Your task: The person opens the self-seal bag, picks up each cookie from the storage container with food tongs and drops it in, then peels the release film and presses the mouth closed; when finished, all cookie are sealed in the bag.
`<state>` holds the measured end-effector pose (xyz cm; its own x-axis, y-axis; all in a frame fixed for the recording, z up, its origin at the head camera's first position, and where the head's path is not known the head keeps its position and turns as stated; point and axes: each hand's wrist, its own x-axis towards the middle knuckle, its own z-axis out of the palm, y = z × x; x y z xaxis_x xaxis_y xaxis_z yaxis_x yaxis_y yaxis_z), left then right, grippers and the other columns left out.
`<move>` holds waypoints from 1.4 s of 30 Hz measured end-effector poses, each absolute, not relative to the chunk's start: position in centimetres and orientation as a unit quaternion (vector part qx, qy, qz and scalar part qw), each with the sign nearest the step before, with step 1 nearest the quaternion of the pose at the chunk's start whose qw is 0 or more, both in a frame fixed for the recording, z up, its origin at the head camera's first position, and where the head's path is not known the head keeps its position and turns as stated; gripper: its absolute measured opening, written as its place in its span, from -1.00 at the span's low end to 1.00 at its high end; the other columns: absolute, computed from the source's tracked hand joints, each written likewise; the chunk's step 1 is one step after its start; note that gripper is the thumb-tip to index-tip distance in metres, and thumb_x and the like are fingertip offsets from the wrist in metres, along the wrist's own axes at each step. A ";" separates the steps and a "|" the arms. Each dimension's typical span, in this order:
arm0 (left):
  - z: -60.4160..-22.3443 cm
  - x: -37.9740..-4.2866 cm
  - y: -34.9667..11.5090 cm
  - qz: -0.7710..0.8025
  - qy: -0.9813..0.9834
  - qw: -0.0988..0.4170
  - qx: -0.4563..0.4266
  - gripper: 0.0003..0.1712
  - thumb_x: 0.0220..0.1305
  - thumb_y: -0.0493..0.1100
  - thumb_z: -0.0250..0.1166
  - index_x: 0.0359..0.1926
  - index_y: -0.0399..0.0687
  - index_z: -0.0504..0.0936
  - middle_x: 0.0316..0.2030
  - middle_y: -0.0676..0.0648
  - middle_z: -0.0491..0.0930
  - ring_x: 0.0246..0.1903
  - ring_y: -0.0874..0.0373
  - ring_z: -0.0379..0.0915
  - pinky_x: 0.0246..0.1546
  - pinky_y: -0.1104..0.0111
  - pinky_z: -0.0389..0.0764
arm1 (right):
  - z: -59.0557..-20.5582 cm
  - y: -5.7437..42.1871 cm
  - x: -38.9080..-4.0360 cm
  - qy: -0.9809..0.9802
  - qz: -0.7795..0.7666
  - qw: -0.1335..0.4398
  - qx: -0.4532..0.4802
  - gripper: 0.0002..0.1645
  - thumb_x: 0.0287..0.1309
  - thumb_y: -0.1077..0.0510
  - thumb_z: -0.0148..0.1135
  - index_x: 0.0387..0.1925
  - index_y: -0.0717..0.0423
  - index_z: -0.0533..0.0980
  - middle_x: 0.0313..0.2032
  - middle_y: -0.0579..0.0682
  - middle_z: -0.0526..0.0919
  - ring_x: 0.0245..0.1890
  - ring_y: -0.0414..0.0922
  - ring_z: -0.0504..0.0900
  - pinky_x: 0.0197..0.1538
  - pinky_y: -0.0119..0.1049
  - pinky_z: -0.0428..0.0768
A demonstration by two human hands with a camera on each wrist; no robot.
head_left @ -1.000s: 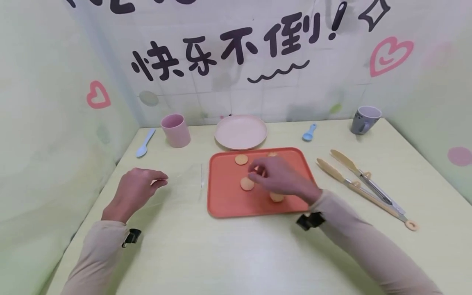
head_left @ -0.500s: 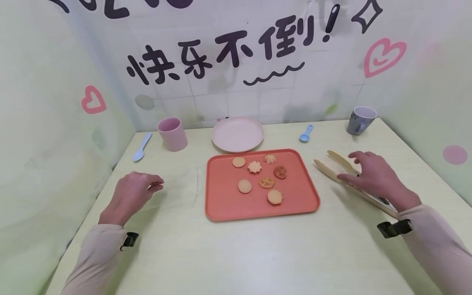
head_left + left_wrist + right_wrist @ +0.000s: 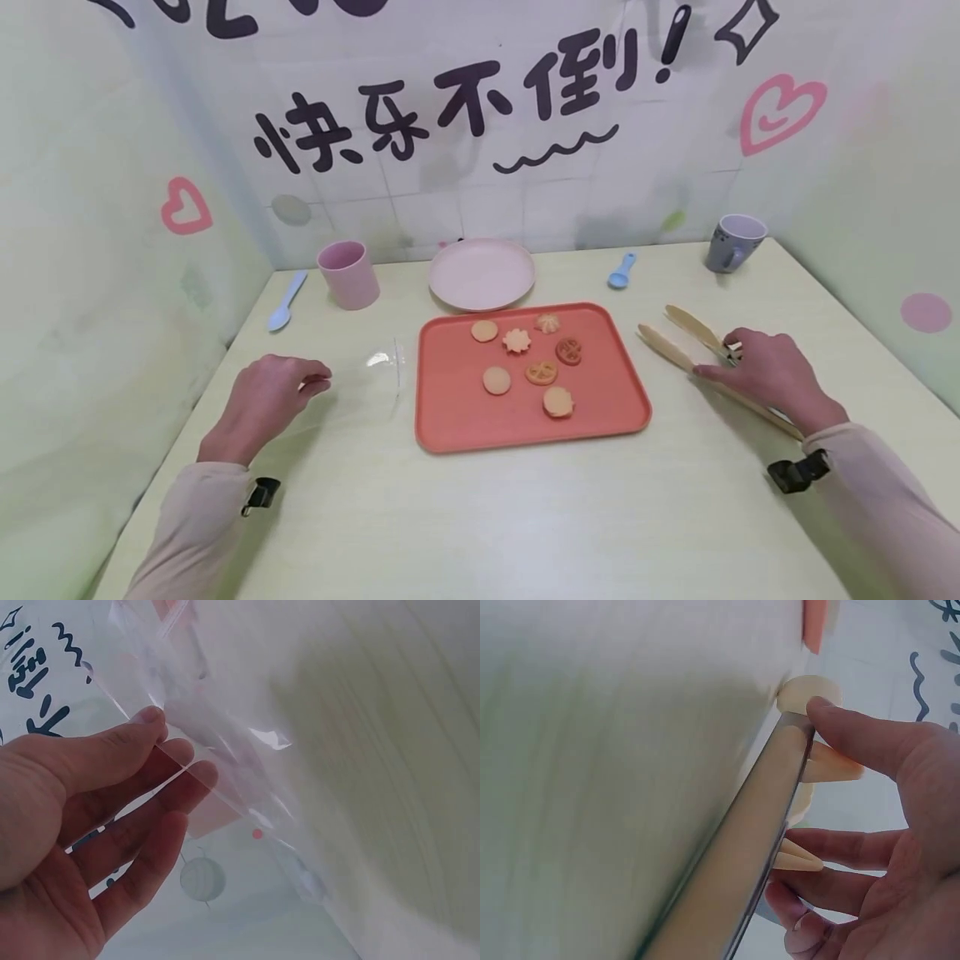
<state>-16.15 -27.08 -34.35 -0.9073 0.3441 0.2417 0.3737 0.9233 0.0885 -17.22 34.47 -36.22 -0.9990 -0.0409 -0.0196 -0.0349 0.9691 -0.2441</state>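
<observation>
At the left, my left hand (image 3: 262,404) pinches the edge of a clear plastic bag (image 3: 384,367) between thumb and fingertips; in the left wrist view the thin film of the bag (image 3: 259,776) hangs away from the fingers. My right hand (image 3: 776,375) grips a pair of tongs (image 3: 667,348) lying spread on the table, thumb on one arm and fingers at the other. The right wrist view shows a beige arm of the tongs (image 3: 739,840) close up. Between the hands lies an orange-red tray (image 3: 450,425) with several small cookies (image 3: 497,381) on it.
Behind the tray stands a pale pink plate (image 3: 482,275). A pink cup (image 3: 349,277) and a light blue spoon (image 3: 287,302) are at the back left. Toward the back right are a small blue measuring spoon (image 3: 622,272) and a grey-purple mug (image 3: 735,243).
My right hand has left the space above the tray, moved right to the tongs and taken hold of them. My left hand keeps its pinch on the bag, nearly still.
</observation>
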 end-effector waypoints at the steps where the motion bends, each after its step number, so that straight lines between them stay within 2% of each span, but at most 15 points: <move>1: -34.4 -16.2 -27.1 -0.067 -0.974 0.113 -0.185 -0.83 0.09 -0.25 0.51 -0.23 -0.06 0.82 -0.34 -0.06 0.81 -0.42 0.01 0.73 -0.50 0.18 0.63 | -36.2 34.5 -17.1 0.992 -0.121 0.014 -0.019 -0.06 0.02 -0.29 0.44 0.04 0.50 0.47 -0.34 0.32 0.70 -0.30 0.28 0.54 -0.42 -0.16 0.46; 5: -34.6 -16.2 -27.2 -0.066 -0.973 0.120 -0.185 -0.83 0.09 -0.25 0.51 -0.24 -0.06 0.82 -0.34 -0.07 0.81 -0.42 0.01 0.74 -0.49 0.17 0.64 | -36.0 34.6 -17.0 0.993 -0.114 0.031 -0.019 -0.02 -0.02 -0.30 0.47 0.05 0.50 0.46 -0.39 0.25 0.71 -0.33 0.24 0.50 -0.45 -0.25 0.40; 11: -34.6 -16.3 -27.2 -0.071 -0.972 0.118 -0.189 -0.83 0.09 -0.25 0.51 -0.24 -0.05 0.82 -0.35 -0.05 0.81 -0.45 0.04 0.72 -0.49 0.20 0.63 | -36.4 34.4 -17.2 0.990 -0.133 0.036 -0.025 -0.06 0.04 -0.21 0.44 0.09 0.54 0.40 -0.30 0.33 0.67 -0.41 0.06 0.54 -0.44 -0.25 0.44; 16: -34.7 -16.5 -27.0 -0.077 -0.972 0.111 -0.192 -0.84 0.09 -0.25 0.51 -0.24 -0.05 0.82 -0.36 -0.03 0.81 -0.45 0.07 0.71 -0.48 0.22 0.63 | -37.0 34.3 -17.2 0.985 -0.166 -0.025 -0.042 -0.12 0.04 -0.11 0.47 0.13 0.50 0.40 -0.25 0.38 0.61 -0.32 0.13 0.57 -0.37 -0.15 0.47; 19: -34.7 -16.4 -27.1 -0.078 -0.972 0.111 -0.191 -0.84 0.09 -0.26 0.50 -0.24 -0.05 0.82 -0.35 -0.04 0.81 -0.43 0.05 0.72 -0.47 0.20 0.63 | -37.1 34.0 -17.2 0.977 -0.186 -0.075 -0.066 -0.18 0.00 -0.04 0.51 0.14 0.43 0.44 -0.22 0.37 0.60 -0.30 0.11 0.59 -0.35 -0.19 0.46; 21: -34.8 -16.4 -27.1 -0.078 -0.973 0.111 -0.189 -0.84 0.09 -0.26 0.50 -0.24 -0.06 0.82 -0.35 -0.04 0.81 -0.42 0.04 0.72 -0.46 0.19 0.64 | -36.9 33.6 -17.1 0.970 -0.204 -0.099 -0.082 -0.21 -0.03 0.00 0.54 0.15 0.37 0.47 -0.22 0.33 0.60 -0.34 0.01 0.58 -0.37 -0.29 0.42; 24: -34.8 -16.3 -27.2 -0.077 -0.973 0.111 -0.187 -0.84 0.09 -0.26 0.50 -0.24 -0.06 0.82 -0.35 -0.05 0.81 -0.43 0.04 0.72 -0.46 0.19 0.64 | -36.3 32.8 -16.8 0.959 -0.232 -0.117 -0.113 -0.20 -0.06 0.04 0.58 0.19 0.30 0.48 -0.26 0.21 0.64 -0.41 -0.24 0.52 -0.41 -0.41 0.38; 28: -34.7 -16.5 -27.2 -0.077 -0.972 0.110 -0.191 -0.84 0.10 -0.25 0.50 -0.24 -0.06 0.82 -0.34 -0.05 0.81 -0.44 0.05 0.72 -0.47 0.21 0.63 | -35.7 31.6 -16.3 0.946 -0.254 -0.106 -0.172 -0.18 -0.12 0.08 0.63 0.19 0.21 0.48 -0.31 0.07 0.69 -0.43 -0.39 0.49 -0.44 -0.45 0.47; 34: -34.3 -16.7 -27.0 -0.075 -0.973 0.099 -0.194 -0.83 0.09 -0.26 0.50 -0.23 -0.08 0.82 -0.34 -0.06 0.81 -0.40 0.02 0.73 -0.43 0.18 0.66 | -35.0 30.0 -15.9 0.932 -0.252 -0.065 -0.252 -0.41 -0.15 0.05 0.65 -0.03 0.05 0.59 -0.33 -0.09 0.68 -0.40 -0.32 0.56 -0.39 -0.42 0.58; 42: -34.4 -16.6 -27.0 -0.075 -0.975 0.083 -0.194 -0.82 0.10 -0.26 0.50 -0.22 -0.07 0.82 -0.33 -0.06 0.81 -0.35 0.00 0.75 -0.38 0.14 0.69 | -34.6 28.8 -15.4 0.917 -0.256 -0.037 -0.305 -0.46 -0.18 0.02 0.67 -0.10 -0.01 0.63 -0.32 -0.16 0.71 -0.34 -0.32 0.62 -0.32 -0.40 0.66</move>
<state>-16.63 -27.01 -34.35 -0.9108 0.3661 0.1908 0.3909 0.9134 0.1135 -15.44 28.75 -34.58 -0.8118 -0.5393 0.2240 -0.5773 0.6834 -0.4469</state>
